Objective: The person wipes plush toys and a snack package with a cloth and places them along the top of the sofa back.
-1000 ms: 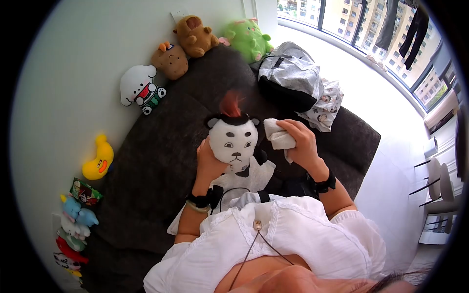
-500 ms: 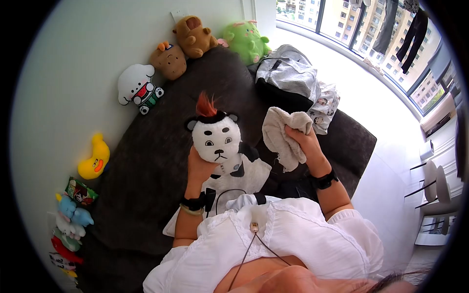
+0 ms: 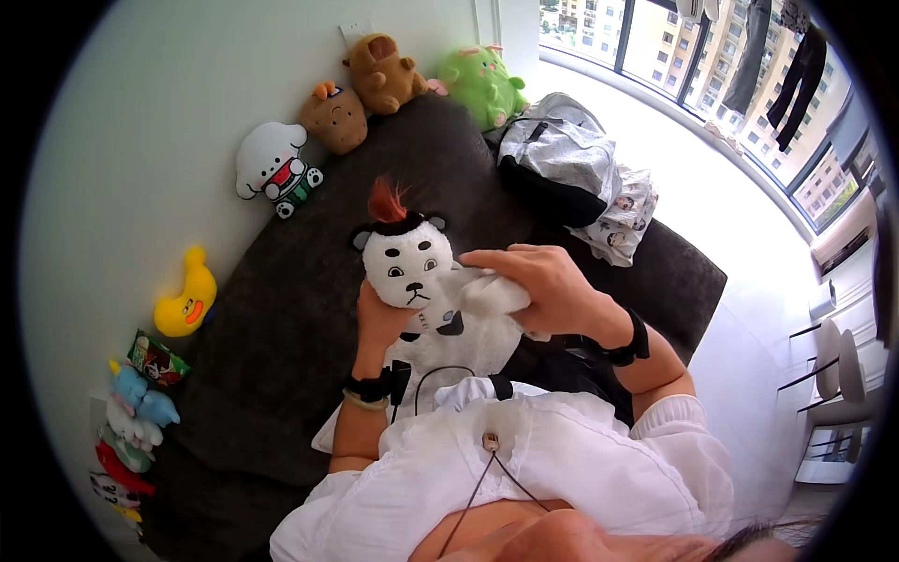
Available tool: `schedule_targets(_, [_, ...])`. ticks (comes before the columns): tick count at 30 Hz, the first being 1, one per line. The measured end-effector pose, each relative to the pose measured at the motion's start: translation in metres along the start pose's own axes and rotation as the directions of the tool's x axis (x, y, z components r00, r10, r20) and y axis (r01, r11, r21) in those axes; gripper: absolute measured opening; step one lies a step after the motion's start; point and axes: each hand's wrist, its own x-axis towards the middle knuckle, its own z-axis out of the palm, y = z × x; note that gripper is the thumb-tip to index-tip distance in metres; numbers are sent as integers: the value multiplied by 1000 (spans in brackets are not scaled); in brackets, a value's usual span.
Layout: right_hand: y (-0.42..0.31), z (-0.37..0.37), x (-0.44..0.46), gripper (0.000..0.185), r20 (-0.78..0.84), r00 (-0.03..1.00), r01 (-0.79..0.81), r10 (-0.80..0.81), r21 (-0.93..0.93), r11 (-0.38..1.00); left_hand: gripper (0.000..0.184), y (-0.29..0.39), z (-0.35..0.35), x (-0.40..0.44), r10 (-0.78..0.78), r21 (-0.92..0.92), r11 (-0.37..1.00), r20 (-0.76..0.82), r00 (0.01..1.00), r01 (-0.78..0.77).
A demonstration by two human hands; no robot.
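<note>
A black-and-white plush toy (image 3: 409,266) with a red tuft of hair is upright in front of my body. My left hand (image 3: 376,323) grips it at the neck, below the left side of its head. On the toy's other side, my right hand (image 3: 552,286) holds a bunched whitish cloth (image 3: 496,293) against or just beside the toy; whether they touch is hard to tell. A light fabric lies under the toy's lower body.
A grey backpack (image 3: 559,159) and a printed cloth (image 3: 620,217) lie on the dark sofa (image 3: 281,328). Along the wall sit several plush toys, among them a green one (image 3: 480,86) and a yellow one (image 3: 189,296). Chairs (image 3: 829,361) stand at the right.
My right hand has brought the cloth leftward to the toy's side, after the cloth hung loosely open half a second ago. The toy has shifted left since the first frame.
</note>
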Motion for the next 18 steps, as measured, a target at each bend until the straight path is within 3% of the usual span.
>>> schedule_targets(1, [-19,-4,13,79,34,983,183,-180,-103,978,64,3,2,1,5,-37,999,7,1000,-5])
schedule_targets(4, [-81,6,40,47,60,840,526,-539,-334,782,65,5,7,1,15,-97,995,38,999,-11])
schedule_targets(6, [-128,14,48,37,17,765,610,-644,-338,716,65,3,9,2,15,-95,995,65,998,-9])
schedule_targets(7, [-144,10,47,28,70,710,669,-700,-378,640,66,1,9,3,18,-89,996,70,997,-12])
schedule_targets(8, [-155,7,47,32,142,666,710,-732,-418,566,66,-1,9,2,18,-82,997,77,997,-11])
schedule_targets(9, [-162,1,46,20,89,650,676,-755,-523,520,66,-3,8,2,16,-75,997,83,996,-10])
schedule_targets(11, [-162,0,45,17,32,620,629,-784,-618,472,67,-6,4,2,17,-50,999,81,997,-13])
schedule_targets(15, [-145,2,31,35,35,655,661,-754,-511,550,69,-11,-3,-1,38,-21,999,60,997,-37])
schedule_targets(18, [-135,-4,18,45,136,706,669,-695,-448,593,70,-14,-8,-1,58,-11,998,37,998,-58])
